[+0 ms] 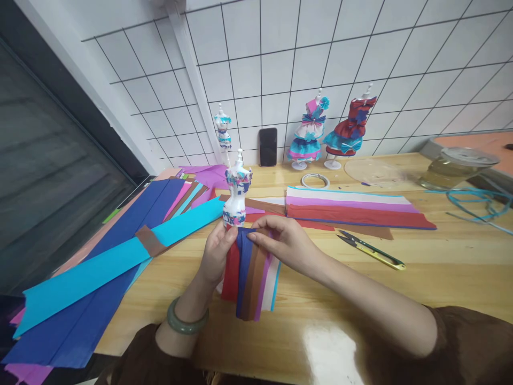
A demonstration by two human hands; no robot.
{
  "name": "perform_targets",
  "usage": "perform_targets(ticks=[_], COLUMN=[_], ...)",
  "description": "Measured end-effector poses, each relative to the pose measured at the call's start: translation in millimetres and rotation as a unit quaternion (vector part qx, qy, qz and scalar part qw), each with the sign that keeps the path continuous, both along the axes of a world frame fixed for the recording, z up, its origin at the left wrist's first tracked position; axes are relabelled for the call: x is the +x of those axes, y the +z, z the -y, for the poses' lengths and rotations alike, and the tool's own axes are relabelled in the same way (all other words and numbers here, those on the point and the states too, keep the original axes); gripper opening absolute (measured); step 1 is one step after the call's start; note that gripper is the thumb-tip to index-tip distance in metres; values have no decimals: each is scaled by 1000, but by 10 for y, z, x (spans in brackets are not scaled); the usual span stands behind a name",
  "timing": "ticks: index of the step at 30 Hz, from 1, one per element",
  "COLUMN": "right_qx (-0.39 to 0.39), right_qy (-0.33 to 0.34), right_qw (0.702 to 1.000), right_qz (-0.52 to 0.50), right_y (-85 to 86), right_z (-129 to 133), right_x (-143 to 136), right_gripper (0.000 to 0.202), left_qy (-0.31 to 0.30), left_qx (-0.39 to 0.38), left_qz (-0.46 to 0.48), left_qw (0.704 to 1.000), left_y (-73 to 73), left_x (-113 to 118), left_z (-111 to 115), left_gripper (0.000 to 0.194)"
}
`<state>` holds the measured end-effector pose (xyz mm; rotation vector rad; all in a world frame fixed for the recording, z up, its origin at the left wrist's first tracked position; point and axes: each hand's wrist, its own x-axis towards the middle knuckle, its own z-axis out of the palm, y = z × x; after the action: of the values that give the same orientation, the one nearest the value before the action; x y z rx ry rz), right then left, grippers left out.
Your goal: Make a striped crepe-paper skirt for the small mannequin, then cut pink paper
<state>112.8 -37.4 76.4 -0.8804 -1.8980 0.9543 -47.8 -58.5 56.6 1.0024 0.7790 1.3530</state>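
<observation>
A small white mannequin (235, 200) with scraps of coloured paper stuck on its bust and hips stands upright in front of me. Layered strips of crepe paper (252, 278) in red, blue, brown, purple, white and light blue hang below its hips. My left hand (218, 251) pinches the top of the strips at the mannequin's left side, thumb on the red and blue layers. From the right, my right hand (280, 238) pinches the upper edge of the blue and brown layers between thumb and fingers. The mannequin's stand is mostly hidden behind the paper.
Thread snips (372, 251) lie right of my hands. Behind are stacked crepe strips (352, 208), a tape roll (315, 181), a phone (268, 146), two dressed mannequins (306, 133) and a smaller one (223, 128). Long blue paper (100, 256) covers the left; a glass jar (452, 168) stands far right.
</observation>
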Motion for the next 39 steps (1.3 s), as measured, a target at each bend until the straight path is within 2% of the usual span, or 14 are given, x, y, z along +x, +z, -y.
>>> perform_targets(ticks=[5, 9, 11, 15, 21, 30, 39], right_qx=[13, 13, 13, 8, -22, -22, -38], right_qy=[31, 49, 56, 55, 30, 96, 87], right_qw=[999, 999, 998, 998, 999, 995, 995], right_qz=[-3, -6, -8, -10, 16, -3, -11], right_y=[66, 92, 97, 111, 120, 182, 175], right_z=[22, 30, 33, 41, 21, 61, 57], right_x=[23, 28, 29, 36, 53, 69, 59], right_gripper=[12, 16, 16, 15, 18, 14, 11], left_qy=[-14, -27, -25, -52, -60, -64, -90], left_qx=[10, 39, 46, 44, 45, 37, 21], left_qz=[-2, -1, 4, 14, -1, -18, -3], left_qw=[1000, 999, 999, 998, 997, 997, 996], left_y=[4, 15, 18, 27, 50, 71, 59], left_x=[12, 18, 17, 12, 18, 2, -3], left_z=[-14, -28, -29, -17, 3, 13, 20], left_gripper=[37, 60, 65, 64, 65, 61, 62])
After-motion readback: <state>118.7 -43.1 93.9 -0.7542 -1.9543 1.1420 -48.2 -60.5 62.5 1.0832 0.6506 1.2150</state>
